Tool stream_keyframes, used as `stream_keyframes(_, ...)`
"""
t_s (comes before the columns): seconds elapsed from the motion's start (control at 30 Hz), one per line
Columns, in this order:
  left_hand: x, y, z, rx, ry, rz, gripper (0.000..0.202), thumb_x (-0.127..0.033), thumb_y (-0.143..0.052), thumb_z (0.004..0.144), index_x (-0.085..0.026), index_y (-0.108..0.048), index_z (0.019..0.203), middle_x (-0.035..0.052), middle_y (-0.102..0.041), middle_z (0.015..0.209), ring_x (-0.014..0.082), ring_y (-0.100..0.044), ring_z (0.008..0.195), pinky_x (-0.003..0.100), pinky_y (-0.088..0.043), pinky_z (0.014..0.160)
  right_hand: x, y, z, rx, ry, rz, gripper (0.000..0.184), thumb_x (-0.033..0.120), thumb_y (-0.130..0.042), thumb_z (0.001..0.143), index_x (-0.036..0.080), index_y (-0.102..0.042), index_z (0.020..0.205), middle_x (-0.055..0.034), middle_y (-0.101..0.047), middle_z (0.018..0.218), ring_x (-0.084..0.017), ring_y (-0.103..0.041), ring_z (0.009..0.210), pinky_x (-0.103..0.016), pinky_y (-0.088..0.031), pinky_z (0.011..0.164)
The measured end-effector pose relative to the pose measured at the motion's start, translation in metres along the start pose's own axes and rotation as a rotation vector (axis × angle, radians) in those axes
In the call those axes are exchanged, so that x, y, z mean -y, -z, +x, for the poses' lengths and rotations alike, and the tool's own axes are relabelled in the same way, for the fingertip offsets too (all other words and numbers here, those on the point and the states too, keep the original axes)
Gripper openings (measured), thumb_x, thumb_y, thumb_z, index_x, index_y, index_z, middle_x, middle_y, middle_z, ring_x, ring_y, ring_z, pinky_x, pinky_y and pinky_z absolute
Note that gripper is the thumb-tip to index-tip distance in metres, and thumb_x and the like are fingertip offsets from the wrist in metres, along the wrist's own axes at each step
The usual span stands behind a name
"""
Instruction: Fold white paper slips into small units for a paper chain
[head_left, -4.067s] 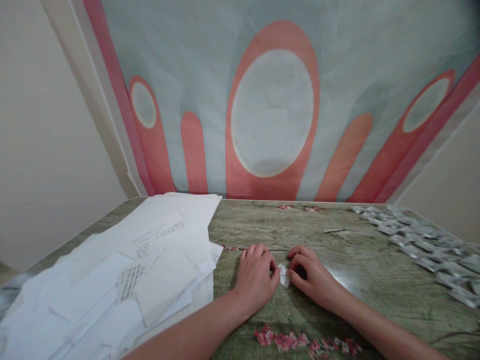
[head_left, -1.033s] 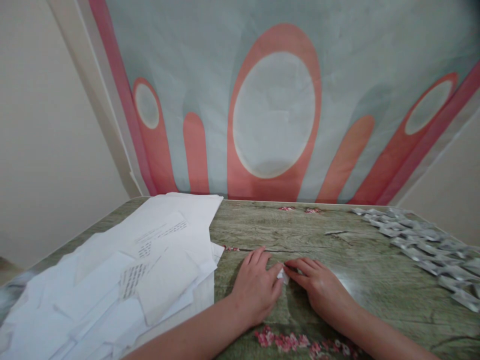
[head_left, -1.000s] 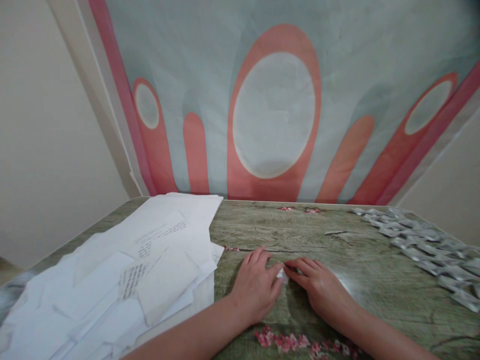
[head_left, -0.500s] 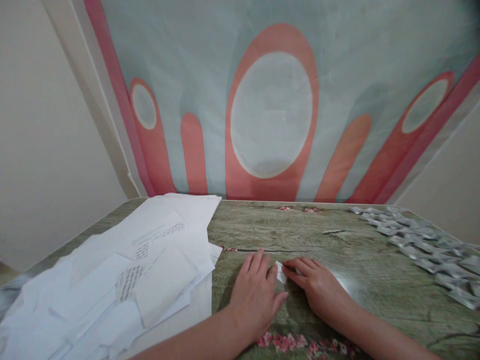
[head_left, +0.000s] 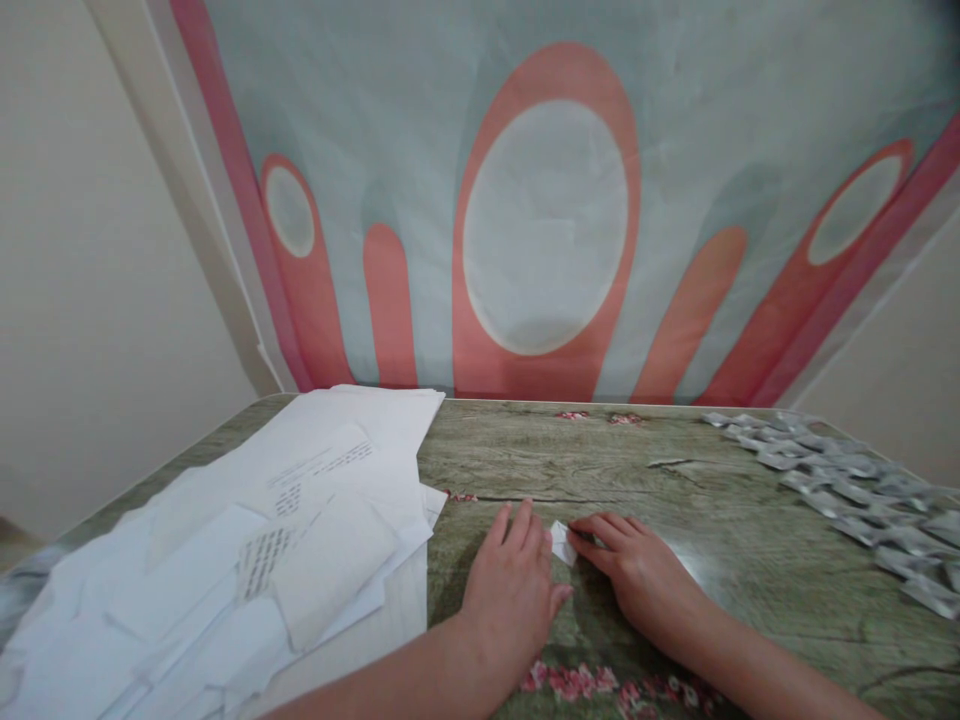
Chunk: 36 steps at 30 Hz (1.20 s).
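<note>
A small folded piece of white paper [head_left: 563, 545] lies on the table between my two hands. My right hand [head_left: 634, 565] has its thumb and fingertips pressed together on the paper's right edge. My left hand [head_left: 514, 580] rests on the table to the left of the paper, with fingers stretched forward and thumb apart. Its index finger is at the paper's left edge; whether it touches cannot be made out. The fingers cover parts of the small paper's edges.
Loose white sheets [head_left: 345, 530], some printed, are heaped on the left of the wood-patterned table [head_left: 540, 450]. Several folded grey-white paper pieces [head_left: 847, 490] lie in rows at the right. A patterned cloth [head_left: 544, 230] with red shapes hangs behind the table.
The left hand's fingers have lifted and shifted slightly, exposing more of the small paper's left side. My right hand stays at its right edge. The view has moved very little.
</note>
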<state>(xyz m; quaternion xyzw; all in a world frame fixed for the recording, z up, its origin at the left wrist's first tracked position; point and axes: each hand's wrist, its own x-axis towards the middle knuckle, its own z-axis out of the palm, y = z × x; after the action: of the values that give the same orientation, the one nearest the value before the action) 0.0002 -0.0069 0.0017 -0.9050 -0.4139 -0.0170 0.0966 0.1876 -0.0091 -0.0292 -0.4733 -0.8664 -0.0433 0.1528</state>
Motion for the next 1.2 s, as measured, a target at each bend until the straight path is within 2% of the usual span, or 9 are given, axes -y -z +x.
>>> stream_keyframes(0.27, -0.002, -0.009, -0.001, -0.035, 0.002, 0.012, 0.055, -0.051, -0.048, 0.086, -0.011, -0.056, 0.122, 0.0144, -0.052, 0.128, 0.0283, -0.031, 0.130, 0.045, -0.025, 0.106, 0.000, -0.003, -0.004, -0.071, 0.061, -0.018, 0.039, 0.004, -0.052, 0.079, 0.022, -0.062, 0.112, -0.0070, -0.064, 0.108, -0.022, -0.056, 0.095, -0.036, -0.044, 0.078)
stream_keyframes(0.43, -0.003, -0.008, -0.001, -0.044, -0.012, 0.028, 0.056, -0.051, -0.046, 0.087, -0.009, -0.055, 0.123, 0.0144, -0.052, 0.128, 0.0284, -0.030, 0.131, 0.044, -0.024, 0.106, 0.004, -0.001, -0.004, -0.037, 0.062, -0.024, 0.045, 0.005, -0.055, 0.078, 0.024, -0.058, 0.119, -0.0074, -0.063, 0.110, -0.024, -0.055, 0.096, -0.037, -0.044, 0.079)
stream_keyframes(0.77, -0.002, -0.010, -0.002, -0.063, -0.013, 0.053, 0.053, -0.052, -0.046, 0.087, -0.012, -0.057, 0.121, 0.0125, -0.053, 0.128, 0.0278, -0.030, 0.131, 0.044, -0.023, 0.107, 0.002, 0.004, 0.001, 0.028, -0.036, -0.052, 0.035, 0.004, -0.055, 0.077, 0.024, -0.066, 0.103, -0.0051, -0.064, 0.106, -0.022, -0.057, 0.093, -0.035, -0.044, 0.078)
stream_keyframes(0.93, -0.001, -0.011, -0.002, -0.063, -0.017, 0.026, 0.054, -0.051, -0.048, 0.086, -0.010, -0.057, 0.121, 0.0146, -0.053, 0.128, 0.0287, -0.030, 0.131, 0.044, -0.024, 0.107, 0.001, 0.004, 0.001, 0.022, -0.030, -0.058, 0.034, 0.004, -0.052, 0.077, 0.022, -0.067, 0.101, -0.0049, -0.064, 0.104, -0.021, -0.057, 0.091, -0.033, -0.045, 0.077)
stream_keyframes(1.07, -0.002, -0.012, 0.000, -0.069, -0.005, -0.019, 0.051, -0.047, -0.050, 0.087, -0.009, -0.057, 0.120, 0.0147, -0.054, 0.126, 0.0285, -0.031, 0.131, 0.044, -0.025, 0.107, 0.001, 0.002, 0.000, -0.002, -0.030, -0.052, 0.034, 0.003, -0.052, 0.076, 0.021, -0.067, 0.100, -0.0054, -0.064, 0.102, -0.021, -0.058, 0.089, -0.032, -0.045, 0.076)
stream_keyframes(1.2, -0.002, -0.015, 0.004, -0.113, -0.028, -0.082, 0.040, -0.035, -0.050, 0.089, -0.005, -0.060, 0.113, 0.0157, -0.058, 0.119, 0.0271, -0.038, 0.126, 0.040, -0.028, 0.107, 0.002, 0.000, -0.002, -0.015, -0.034, -0.017, 0.037, 0.002, -0.051, 0.075, 0.020, -0.066, 0.103, -0.0062, -0.064, 0.104, -0.021, -0.057, 0.092, -0.034, -0.045, 0.079)
